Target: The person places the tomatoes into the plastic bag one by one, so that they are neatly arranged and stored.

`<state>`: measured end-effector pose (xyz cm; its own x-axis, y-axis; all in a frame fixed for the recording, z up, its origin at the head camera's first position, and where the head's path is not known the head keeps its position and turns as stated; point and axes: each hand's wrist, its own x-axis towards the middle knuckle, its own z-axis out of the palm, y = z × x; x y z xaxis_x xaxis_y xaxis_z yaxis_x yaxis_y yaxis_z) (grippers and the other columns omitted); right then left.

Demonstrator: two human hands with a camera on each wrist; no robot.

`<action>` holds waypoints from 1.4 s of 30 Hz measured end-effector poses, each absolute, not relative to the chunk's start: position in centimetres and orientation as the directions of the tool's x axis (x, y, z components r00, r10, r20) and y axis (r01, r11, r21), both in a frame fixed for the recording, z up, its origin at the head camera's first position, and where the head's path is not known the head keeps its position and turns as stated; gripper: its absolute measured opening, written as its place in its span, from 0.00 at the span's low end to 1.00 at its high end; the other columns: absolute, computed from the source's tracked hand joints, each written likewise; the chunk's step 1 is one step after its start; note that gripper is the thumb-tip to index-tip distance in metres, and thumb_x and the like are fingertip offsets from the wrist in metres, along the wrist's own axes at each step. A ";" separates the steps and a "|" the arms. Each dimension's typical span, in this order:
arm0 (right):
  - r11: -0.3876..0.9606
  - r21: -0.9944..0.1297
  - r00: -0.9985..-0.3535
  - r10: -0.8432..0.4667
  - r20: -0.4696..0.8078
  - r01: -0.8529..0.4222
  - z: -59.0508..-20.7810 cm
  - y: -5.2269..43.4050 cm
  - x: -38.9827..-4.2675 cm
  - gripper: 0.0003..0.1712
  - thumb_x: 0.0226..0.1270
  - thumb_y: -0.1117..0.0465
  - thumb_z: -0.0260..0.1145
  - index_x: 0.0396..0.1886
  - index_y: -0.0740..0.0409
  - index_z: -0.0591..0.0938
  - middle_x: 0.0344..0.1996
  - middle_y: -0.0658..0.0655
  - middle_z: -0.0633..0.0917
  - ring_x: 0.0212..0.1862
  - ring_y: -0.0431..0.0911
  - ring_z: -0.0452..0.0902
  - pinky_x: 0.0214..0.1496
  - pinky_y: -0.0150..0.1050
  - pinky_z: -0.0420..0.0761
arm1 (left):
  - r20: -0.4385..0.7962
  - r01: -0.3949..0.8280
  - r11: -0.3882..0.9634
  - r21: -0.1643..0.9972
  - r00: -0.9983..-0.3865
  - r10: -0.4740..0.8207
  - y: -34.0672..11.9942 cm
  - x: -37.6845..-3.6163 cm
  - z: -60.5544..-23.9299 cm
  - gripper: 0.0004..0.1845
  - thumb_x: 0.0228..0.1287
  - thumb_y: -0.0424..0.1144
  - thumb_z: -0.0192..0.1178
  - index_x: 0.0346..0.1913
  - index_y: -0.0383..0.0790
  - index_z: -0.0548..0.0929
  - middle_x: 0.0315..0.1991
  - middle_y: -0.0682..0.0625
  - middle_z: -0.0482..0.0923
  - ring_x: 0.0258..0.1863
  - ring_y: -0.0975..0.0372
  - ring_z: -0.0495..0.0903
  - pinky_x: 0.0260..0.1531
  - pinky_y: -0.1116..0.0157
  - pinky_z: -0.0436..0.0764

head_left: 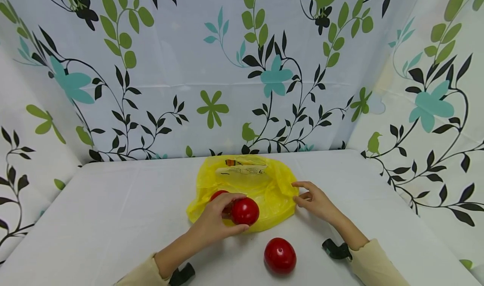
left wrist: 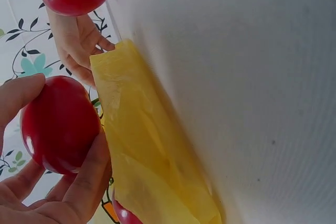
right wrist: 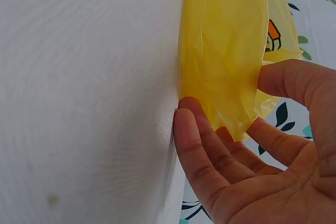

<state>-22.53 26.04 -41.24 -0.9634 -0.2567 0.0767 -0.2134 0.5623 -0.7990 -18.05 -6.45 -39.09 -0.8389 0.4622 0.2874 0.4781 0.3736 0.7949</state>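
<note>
Head view: on the white bench [head_left: 113, 210], the left hand [head_left: 213, 219] curls its fingers round a red tomato [head_left: 245, 211] at the 6 o'clock edge of the yellow bag [head_left: 264, 189]. The right hand [head_left: 315, 201] pinches the bag's 3 o'clock edge. A second tomato [head_left: 280, 255] lies apart at 6 o'clock; a third [head_left: 218, 193] sits inside the bag.

Left wrist view: fingers [left wrist: 89, 171] wrap the tomato [left wrist: 59, 124] beside the bag [left wrist: 147, 150].

Right wrist view: thumb and fingers [right wrist: 199, 145] nip the bag's edge [right wrist: 226, 66].

Three tomatoes [head_left: 245, 211], one yellow bag [head_left: 272, 189]
</note>
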 end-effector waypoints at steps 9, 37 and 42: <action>0.557 -0.804 -0.964 -0.255 0.074 -0.209 -41.2 26.0 -22.5 0.27 0.69 0.61 0.64 0.64 0.65 0.71 0.64 0.71 0.69 0.45 0.51 0.82 0.50 0.49 0.82 | 0.269 0.490 0.431 0.758 -0.836 0.477 -6.1 -18.7 -39.2 0.33 0.50 0.43 0.76 0.61 0.46 0.75 0.57 0.50 0.75 0.54 0.58 0.76 0.46 0.65 0.83; 0.538 -0.808 -0.956 -0.276 0.099 -0.239 -41.0 25.8 -22.3 0.27 0.69 0.62 0.64 0.65 0.66 0.70 0.64 0.71 0.69 0.47 0.54 0.81 0.49 0.48 0.84 | 0.176 0.527 0.612 0.590 -0.823 0.540 -4.8 -20.4 -38.1 0.34 0.52 0.45 0.75 0.63 0.45 0.74 0.59 0.47 0.74 0.58 0.54 0.73 0.50 0.53 0.82; 0.538 -0.807 -0.954 -0.282 0.101 -0.244 -40.9 25.9 -22.3 0.27 0.69 0.62 0.63 0.65 0.66 0.70 0.64 0.71 0.69 0.47 0.54 0.81 0.49 0.48 0.84 | 0.133 0.505 0.638 0.581 -0.833 0.537 -4.4 -20.7 -38.0 0.35 0.52 0.45 0.75 0.63 0.45 0.74 0.59 0.47 0.74 0.57 0.54 0.73 0.48 0.52 0.83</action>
<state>-22.26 25.87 -40.95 -0.9541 -0.2820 0.1012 -0.2445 0.5376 -0.8070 -20.72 -4.43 -38.04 -0.8330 0.5369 0.1334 0.5046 0.6384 0.5812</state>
